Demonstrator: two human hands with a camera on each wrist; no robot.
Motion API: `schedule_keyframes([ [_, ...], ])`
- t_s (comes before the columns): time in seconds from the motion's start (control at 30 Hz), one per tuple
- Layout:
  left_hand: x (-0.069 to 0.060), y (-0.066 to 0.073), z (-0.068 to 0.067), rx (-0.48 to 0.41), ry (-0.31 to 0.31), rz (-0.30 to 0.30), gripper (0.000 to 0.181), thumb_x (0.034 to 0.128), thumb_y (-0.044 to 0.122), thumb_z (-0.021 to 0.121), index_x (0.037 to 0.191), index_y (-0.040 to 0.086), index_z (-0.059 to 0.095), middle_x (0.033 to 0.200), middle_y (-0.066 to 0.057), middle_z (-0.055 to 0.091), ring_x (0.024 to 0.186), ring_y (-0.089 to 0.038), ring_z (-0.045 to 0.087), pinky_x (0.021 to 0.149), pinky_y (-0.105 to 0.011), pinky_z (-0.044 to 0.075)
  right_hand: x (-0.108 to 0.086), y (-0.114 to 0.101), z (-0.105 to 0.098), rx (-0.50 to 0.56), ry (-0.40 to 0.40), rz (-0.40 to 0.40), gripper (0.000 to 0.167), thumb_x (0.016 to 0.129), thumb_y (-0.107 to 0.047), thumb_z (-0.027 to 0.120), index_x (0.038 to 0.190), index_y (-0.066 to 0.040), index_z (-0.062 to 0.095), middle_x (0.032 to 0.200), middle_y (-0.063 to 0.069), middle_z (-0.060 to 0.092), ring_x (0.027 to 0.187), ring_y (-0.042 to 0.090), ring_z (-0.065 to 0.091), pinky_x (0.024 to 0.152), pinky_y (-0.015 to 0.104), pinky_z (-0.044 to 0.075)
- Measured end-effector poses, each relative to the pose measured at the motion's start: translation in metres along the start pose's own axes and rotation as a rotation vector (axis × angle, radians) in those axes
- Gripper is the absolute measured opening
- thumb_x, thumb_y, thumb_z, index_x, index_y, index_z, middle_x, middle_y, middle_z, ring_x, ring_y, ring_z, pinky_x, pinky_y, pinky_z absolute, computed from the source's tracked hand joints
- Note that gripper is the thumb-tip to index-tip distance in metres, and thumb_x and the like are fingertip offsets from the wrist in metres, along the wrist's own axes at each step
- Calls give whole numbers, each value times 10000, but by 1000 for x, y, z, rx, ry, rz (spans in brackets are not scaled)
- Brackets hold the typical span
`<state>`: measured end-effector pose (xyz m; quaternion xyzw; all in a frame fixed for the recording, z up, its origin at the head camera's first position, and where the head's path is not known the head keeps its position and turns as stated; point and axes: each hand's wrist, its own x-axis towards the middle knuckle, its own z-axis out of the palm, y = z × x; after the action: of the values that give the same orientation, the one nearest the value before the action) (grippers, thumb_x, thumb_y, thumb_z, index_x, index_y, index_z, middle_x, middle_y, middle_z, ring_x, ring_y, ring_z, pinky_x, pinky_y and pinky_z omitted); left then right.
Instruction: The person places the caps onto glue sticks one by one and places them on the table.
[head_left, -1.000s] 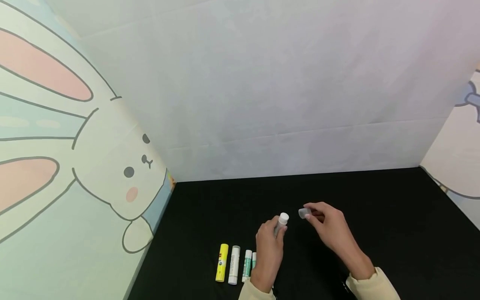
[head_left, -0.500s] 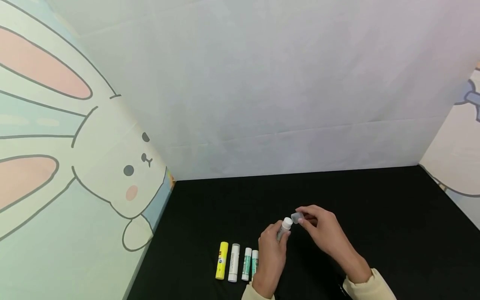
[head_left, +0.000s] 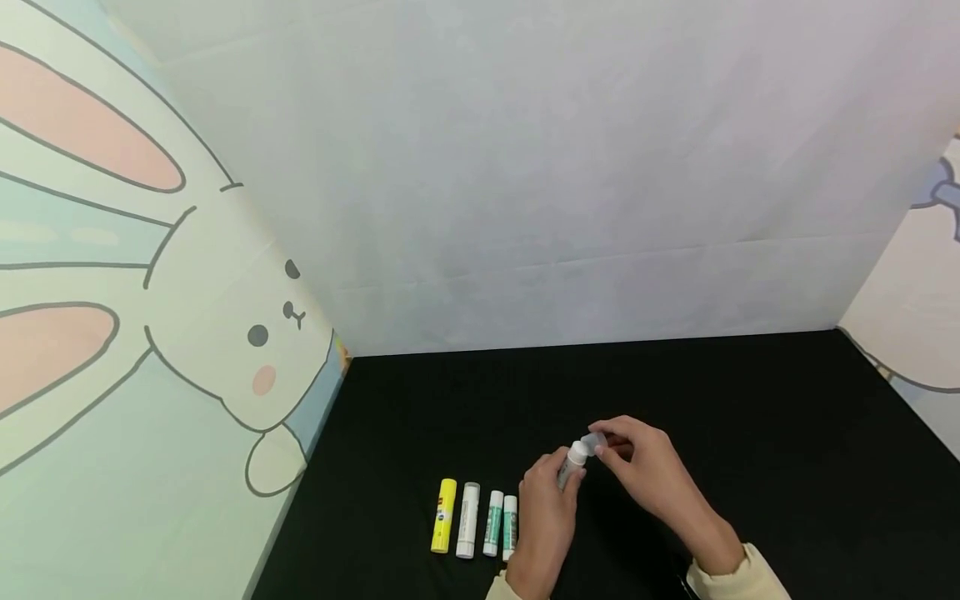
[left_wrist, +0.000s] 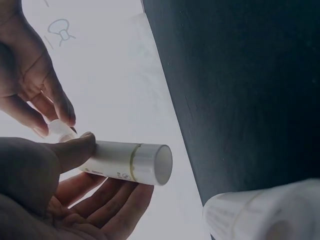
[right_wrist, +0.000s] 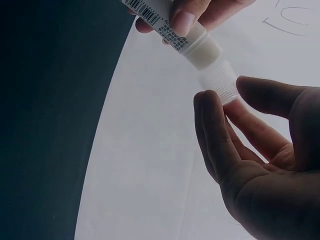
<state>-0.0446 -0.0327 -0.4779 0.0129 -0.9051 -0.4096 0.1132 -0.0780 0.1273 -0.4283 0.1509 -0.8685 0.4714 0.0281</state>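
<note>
My left hand (head_left: 547,508) grips a white glue stick (left_wrist: 115,159) round its barrel, tilted with its top toward the right hand. Small print and a barcode show on its label in the right wrist view. Between thumb and fingertips, my right hand (head_left: 648,467) pinches a clear ribbed cap (right_wrist: 220,82). The cap's mouth is at the white tip (right_wrist: 204,54) of the glue stick; whether it has slid over the tip I cannot tell. Both hands are above the black tabletop.
Left of the left hand lie a yellow glue stick (head_left: 444,515), a white glue stick with a clear cap (head_left: 467,521) and two smaller green-and-white glue sticks (head_left: 492,523), side by side. Behind the black table (head_left: 675,367) hangs a pale cloth wall (head_left: 585,167); a rabbit print (head_left: 225,317) covers the left side.
My right hand has brought the cap left and slightly down to the glue stick's tip. My left hand has shifted a little right and down with the glue stick.
</note>
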Motion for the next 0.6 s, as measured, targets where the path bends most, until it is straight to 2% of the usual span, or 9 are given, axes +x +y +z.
schedule_keyframes([
  [0.37, -7, -1, -4, 16, -22, -6, 209, 918, 115, 834, 1120, 141, 785, 1011, -18, 760, 921, -177, 745, 728, -368, 605, -4, 2, 4, 8, -59, 3, 242, 942, 37, 756, 1181, 0, 753, 1138, 97, 729, 926, 178, 711, 791, 298, 616],
  [0.6, -14, -3, -2, 6, -72, -54, 213, 914, 123, 840, 1120, 151, 791, 1016, 18, 748, 924, -143, 732, 746, -352, 599, -6, 5, 3, 8, -136, -41, 238, 952, 42, 734, 1187, 6, 751, 1152, 98, 729, 906, 140, 701, 774, 278, 610],
])
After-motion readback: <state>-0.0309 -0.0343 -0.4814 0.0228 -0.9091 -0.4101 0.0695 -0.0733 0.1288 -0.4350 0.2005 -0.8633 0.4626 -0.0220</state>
